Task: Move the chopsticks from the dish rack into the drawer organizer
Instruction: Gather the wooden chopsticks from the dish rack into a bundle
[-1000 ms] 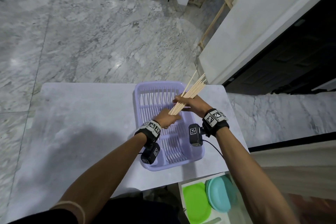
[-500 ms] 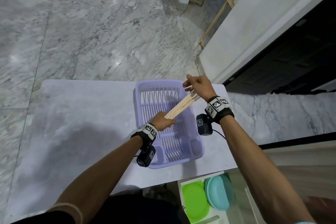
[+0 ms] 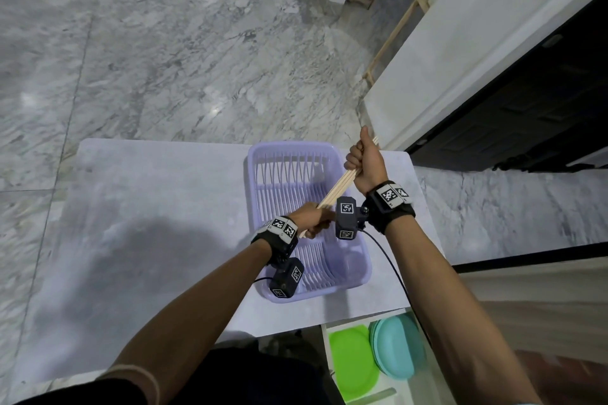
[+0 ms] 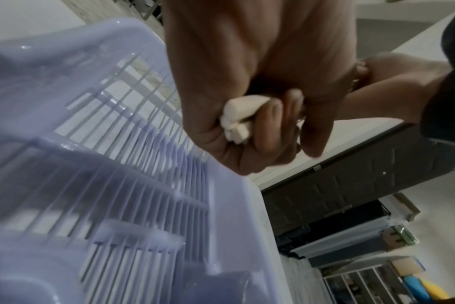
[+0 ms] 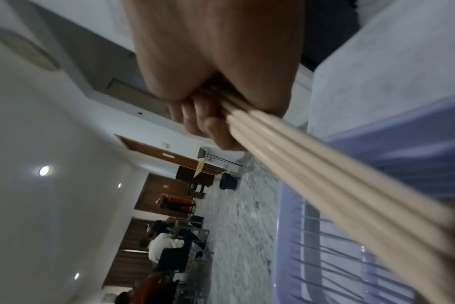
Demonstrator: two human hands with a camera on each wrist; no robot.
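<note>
Grip: left hand clenched round the near end of the chopsticks; butt ends poke out below the fist in the left wrist view. Right hand clenched round the far end, thumb up, tips just showing past the fist.

Bundle held in the air above the rack, clear of its ribs. Rack sits toward the desk right edge, reaching near its front edge.

Long axis: diagonal, near-left to far-right, far end raised.

Handling (judgement): light, stiff, smooth wood; several loose sticks, so they may fan or slide out singly. A two-ended hold keeps them aligned; one hand at mid-length would also do.

Below the desk front edge: open drawer with green plate and teal plates. Organizer not identifiable.
</note>
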